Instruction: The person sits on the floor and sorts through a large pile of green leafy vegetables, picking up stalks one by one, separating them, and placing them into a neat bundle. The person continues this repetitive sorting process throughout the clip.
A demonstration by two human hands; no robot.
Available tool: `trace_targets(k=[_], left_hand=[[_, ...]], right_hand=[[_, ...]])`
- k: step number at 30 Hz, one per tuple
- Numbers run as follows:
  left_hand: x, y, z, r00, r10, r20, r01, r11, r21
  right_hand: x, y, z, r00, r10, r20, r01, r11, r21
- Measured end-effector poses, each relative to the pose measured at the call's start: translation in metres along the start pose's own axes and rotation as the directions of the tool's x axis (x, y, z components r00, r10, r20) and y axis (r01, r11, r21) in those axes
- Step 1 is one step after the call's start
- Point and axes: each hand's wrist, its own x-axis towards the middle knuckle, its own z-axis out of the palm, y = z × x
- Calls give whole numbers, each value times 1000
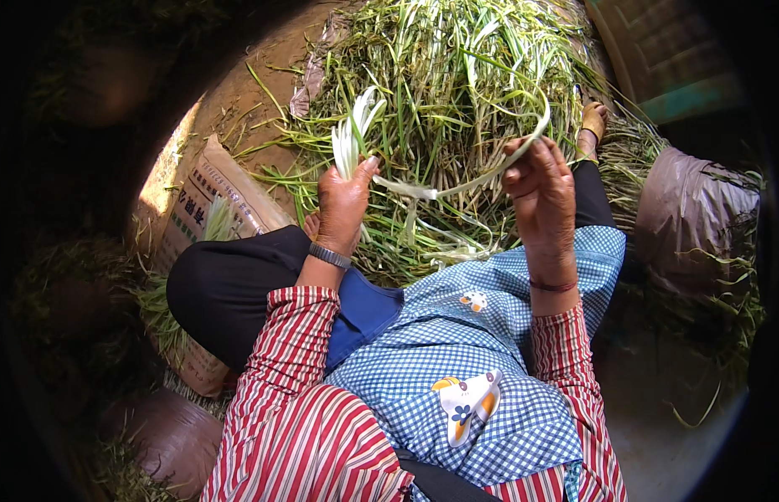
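My left hand (pixel 345 201) is closed around a small bunch of white plant stalks (pixel 353 141), their pale ends standing up above the fist. In the fingers of my right hand (pixel 543 182) is a long pale green stalk (pixel 486 182). It curves up past the fingertips and hangs across towards my left fist, with a whitish, frayed stretch near that fist. Whether the left fingers grip its end cannot be made out. Behind both hands lies a large heap of long green leafy stalks (pixel 452 106), partly dry and brown. Loose peeled strips (pixel 458 245) lie below the hands.
To the left, a printed woven sack (pixel 223 182) lies under a bundle of pale green stalks (pixel 220 219). A purplish plastic bag (pixel 684 219) wraps something at the right. My bare foot (pixel 593 119) rests beside the heap. A blue checked apron (pixel 464 351) covers my lap.
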Motion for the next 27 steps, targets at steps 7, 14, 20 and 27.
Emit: trace_targets(k=[7, 14, 20, 27], left_hand=[[9, 8, -10, 988, -156, -17, 155, 987, -29], [17, 20, -28, 981, -176, 81, 193, 879, -435], [-6, 35, -1, 956, -109, 271, 214, 892, -397], [-28, 23, 29, 908, -69, 412, 75, 997, 4]], right_hand=[[3, -48, -35, 984, -165, -66, 170, 983, 76], [0, -27, -23, 992, -123, -37, 120, 989, -86], [10, 1, -2, 1000, 10, -26, -13, 994, -109], [42, 26, 35, 994, 107, 38, -103, 989, -102]])
